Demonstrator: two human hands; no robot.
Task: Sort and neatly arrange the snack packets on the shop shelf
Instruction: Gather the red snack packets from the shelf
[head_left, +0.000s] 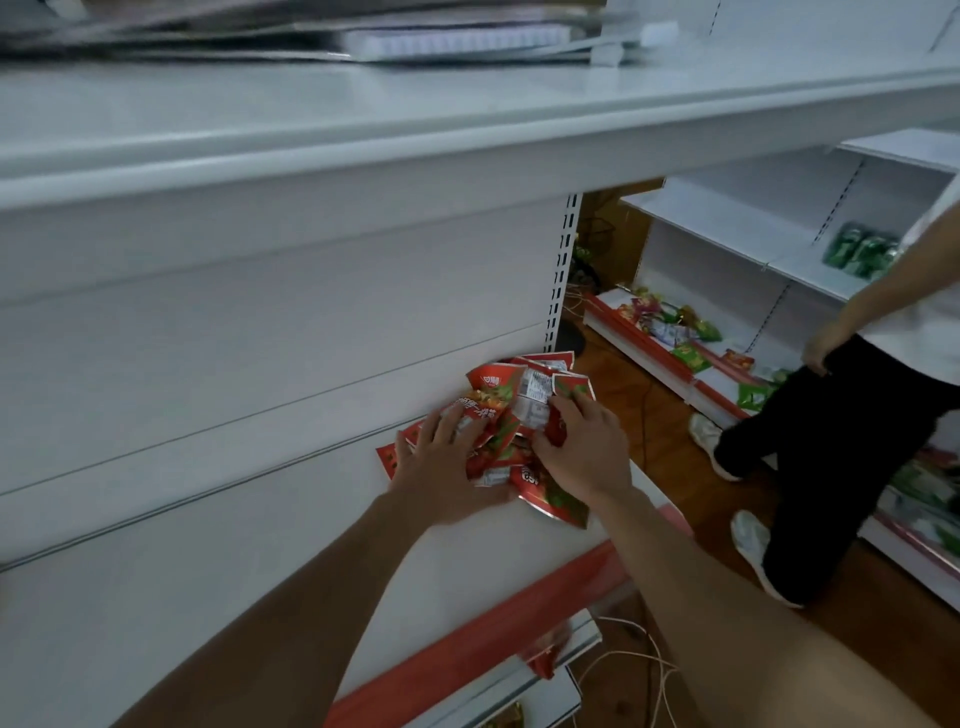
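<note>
Dim cool light, motion blur along the top, wide-angle bowing at edges

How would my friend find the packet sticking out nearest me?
On the white shelf with the red front strip, the left hand and right hand hold a red snack packet pile. The packet lies flat beside the right wrist, alone poking toward the strip.

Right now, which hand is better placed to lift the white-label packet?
Probably the right hand: its fingers curl into the pile beside that packet, while the left hand presses flat lower down.
</note>
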